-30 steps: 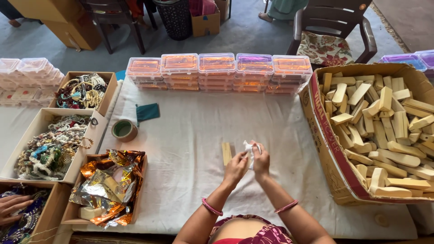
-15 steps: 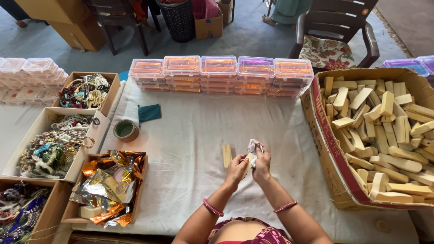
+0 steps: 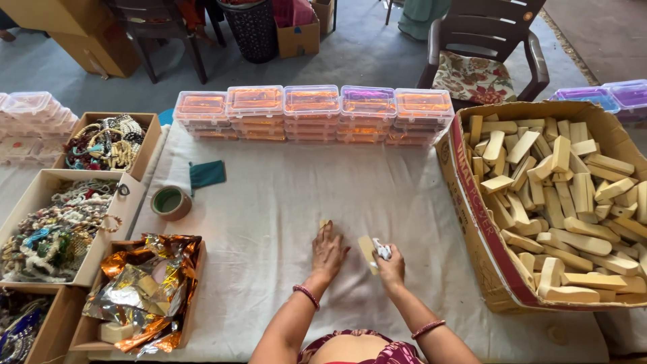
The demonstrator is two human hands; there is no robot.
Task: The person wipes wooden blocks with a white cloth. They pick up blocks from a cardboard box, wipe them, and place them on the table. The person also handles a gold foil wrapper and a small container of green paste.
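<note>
Wooden stick pinched with white scrap in right hand fingers, just above cloth-covered bench. Left hand flat, fingers pressed together, covering second stick. Big carton of sticks at right; foil wrappers at left.
</note>
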